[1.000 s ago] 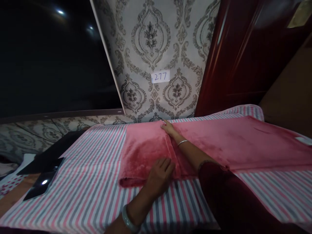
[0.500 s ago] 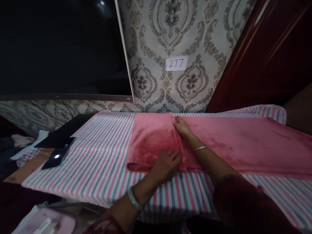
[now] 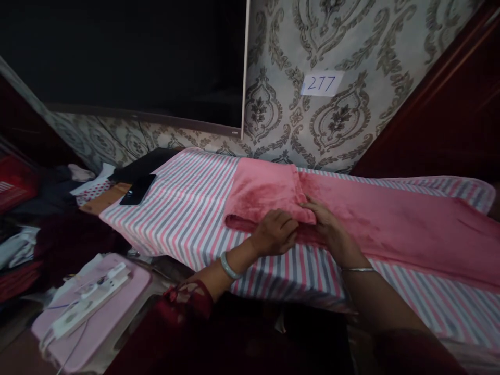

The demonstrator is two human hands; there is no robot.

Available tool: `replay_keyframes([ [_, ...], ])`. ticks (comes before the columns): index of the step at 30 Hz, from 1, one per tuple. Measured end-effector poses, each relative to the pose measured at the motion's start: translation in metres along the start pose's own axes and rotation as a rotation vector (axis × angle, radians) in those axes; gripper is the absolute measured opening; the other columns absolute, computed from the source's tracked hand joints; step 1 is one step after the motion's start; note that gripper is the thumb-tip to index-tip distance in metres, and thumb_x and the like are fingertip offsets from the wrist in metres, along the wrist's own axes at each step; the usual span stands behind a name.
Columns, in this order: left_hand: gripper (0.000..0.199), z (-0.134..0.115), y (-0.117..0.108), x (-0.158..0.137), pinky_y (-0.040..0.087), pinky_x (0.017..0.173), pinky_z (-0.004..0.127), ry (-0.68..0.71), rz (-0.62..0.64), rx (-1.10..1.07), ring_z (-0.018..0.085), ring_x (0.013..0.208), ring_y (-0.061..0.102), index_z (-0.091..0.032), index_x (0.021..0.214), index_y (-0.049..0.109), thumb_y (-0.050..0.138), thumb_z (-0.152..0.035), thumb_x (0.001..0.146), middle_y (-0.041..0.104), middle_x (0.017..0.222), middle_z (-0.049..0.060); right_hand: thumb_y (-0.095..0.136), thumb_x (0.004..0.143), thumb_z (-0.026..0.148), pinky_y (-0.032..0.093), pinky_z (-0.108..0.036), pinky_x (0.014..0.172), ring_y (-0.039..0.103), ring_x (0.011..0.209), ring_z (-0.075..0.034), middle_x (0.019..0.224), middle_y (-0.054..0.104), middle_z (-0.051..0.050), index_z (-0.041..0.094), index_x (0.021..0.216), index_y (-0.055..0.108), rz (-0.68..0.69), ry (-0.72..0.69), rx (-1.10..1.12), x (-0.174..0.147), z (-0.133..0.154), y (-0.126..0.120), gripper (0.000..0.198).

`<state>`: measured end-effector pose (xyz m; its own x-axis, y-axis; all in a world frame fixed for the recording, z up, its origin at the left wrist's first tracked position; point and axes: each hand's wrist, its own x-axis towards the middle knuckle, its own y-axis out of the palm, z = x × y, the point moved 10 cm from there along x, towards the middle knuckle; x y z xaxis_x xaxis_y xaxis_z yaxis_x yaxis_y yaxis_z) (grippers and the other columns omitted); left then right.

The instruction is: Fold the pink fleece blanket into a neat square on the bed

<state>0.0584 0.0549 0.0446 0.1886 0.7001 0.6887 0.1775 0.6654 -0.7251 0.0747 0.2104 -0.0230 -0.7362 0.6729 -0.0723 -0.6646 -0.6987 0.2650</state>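
Head view, left to right. Far left of the fingers: red box-like item (image 3: 15, 182), contents unseen; nearer, pink stool (image 3: 128, 294) bearing power strip (image 3: 91, 303). Left hand (image 3: 275, 232): fingers curled at near edge, grip undeterminable. Blanket (image 3: 265, 179): part-folded beneath and beyond fingers; presumably soft, light, floppy, best held by layered corners. Right hand (image 3: 332, 226): fingers nearly closed, pinching folded corner.

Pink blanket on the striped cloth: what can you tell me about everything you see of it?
The blanket looks plush, with darker, brushed-looking patches. Its left part is folded over in a thicker stack with a rounded left edge; the rest lies flat, running out of the picture at right. It rests on the striped cloth. The left hand and right hand touch the stack near its front right corner.
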Motion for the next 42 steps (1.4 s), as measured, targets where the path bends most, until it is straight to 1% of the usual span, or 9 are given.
replay_keyframes([
  [3,0.019,-0.013,0.003,-0.012,0.051,0.086,0.041,-0.052,0.147,-0.031,0.025,0.092,0.060,-0.017,0.095,0.067,0.049,-0.024,0.094,0.066,0.092,0.010,0.073,0.061,0.021,0.059,-0.032,0.064,0.071,0.083,-0.025,0.087,0.074,0.000,0.026,0.098,0.066,0.000,-0.029,-0.004,0.012,0.010,0.003,0.038],
  [5,0.017,-0.005,0.010,-0.023,0.051,0.090,0.039,-0.194,0.295,-0.031,0.025,0.098,0.062,-0.017,0.095,0.069,0.052,-0.021,0.093,0.069,0.098,0.011,0.071,0.063,0.021,0.060,-0.032,0.066,0.072,0.086,-0.025,0.089,0.074,-0.001,0.027,0.098,0.066,0.007,-0.041,0.007,0.020,0.015,0.005,0.035],
  [8,0.026,0.032,0.003,-0.041,0.050,0.097,0.039,-0.502,0.371,0.046,0.027,0.110,0.064,-0.013,0.111,0.069,0.052,-0.015,0.091,0.070,0.117,0.015,0.070,0.062,0.019,0.060,-0.031,0.065,0.071,0.082,-0.023,0.092,0.075,0.000,0.028,0.103,0.066,-0.008,-0.048,0.029,0.025,0.020,0.000,0.042],
  [13,0.027,0.088,-0.025,-0.082,0.053,0.089,0.042,-0.817,0.412,0.163,0.032,0.098,0.071,-0.005,0.106,0.071,0.051,-0.016,0.093,0.073,0.105,0.022,0.071,0.052,0.013,0.057,-0.027,0.057,0.068,0.069,-0.018,0.087,0.075,0.001,0.026,0.116,0.063,-0.130,-0.031,0.011,0.010,0.003,-0.030,0.066],
  [18,0.029,0.092,-0.025,-0.110,0.049,0.097,0.039,-0.837,0.521,0.130,0.030,0.112,0.069,-0.012,0.113,0.072,0.052,-0.025,0.097,0.074,0.116,0.019,0.070,0.051,0.016,0.054,-0.028,0.052,0.065,0.061,-0.018,0.083,0.075,0.003,0.027,0.133,0.057,-0.122,-0.003,-0.016,-0.003,-0.030,-0.032,0.084],
  [24,0.031,0.090,-0.027,-0.114,0.049,0.091,0.041,-0.807,0.533,0.164,0.032,0.104,0.070,-0.011,0.101,0.073,0.047,-0.028,0.099,0.075,0.107,0.020,0.072,0.056,0.022,0.056,-0.031,0.057,0.067,0.066,-0.019,0.091,0.076,0.001,0.027,0.136,0.055,-0.113,-0.063,-0.038,-0.002,-0.030,-0.030,0.082],
  [29,0.030,0.095,-0.028,-0.113,0.049,0.087,0.043,-0.780,0.480,0.170,0.033,0.096,0.071,-0.012,0.094,0.072,0.046,-0.027,0.097,0.075,0.099,0.020,0.076,0.059,0.032,0.054,-0.031,0.061,0.066,0.068,-0.020,0.078,0.070,0.004,0.024,0.143,0.048,-0.119,-0.087,-0.048,-0.008,-0.027,-0.027,0.090],
  [34,0.032,0.101,-0.025,-0.119,0.050,0.084,0.044,-0.760,0.427,0.147,0.034,0.090,0.071,-0.015,0.086,0.068,0.042,-0.030,0.096,0.074,0.091,0.020,0.078,0.058,0.031,0.057,-0.034,0.068,0.069,0.079,-0.022,0.093,0.075,-0.001,0.027,0.148,0.043,-0.126,-0.084,-0.001,-0.012,-0.025,-0.024,0.097],
  [42,0.030,0.104,-0.048,-0.127,0.053,0.091,0.047,-0.834,-0.048,-0.279,0.033,0.098,0.067,-0.022,0.095,0.069,0.059,-0.046,0.081,0.074,0.100,0.012,0.078,0.059,0.033,0.059,-0.038,0.074,0.072,0.084,-0.025,0.101,0.077,-0.003,0.027,0.151,0.041,-0.105,-0.087,-0.068,-0.011,-0.025,-0.023,0.099],
])
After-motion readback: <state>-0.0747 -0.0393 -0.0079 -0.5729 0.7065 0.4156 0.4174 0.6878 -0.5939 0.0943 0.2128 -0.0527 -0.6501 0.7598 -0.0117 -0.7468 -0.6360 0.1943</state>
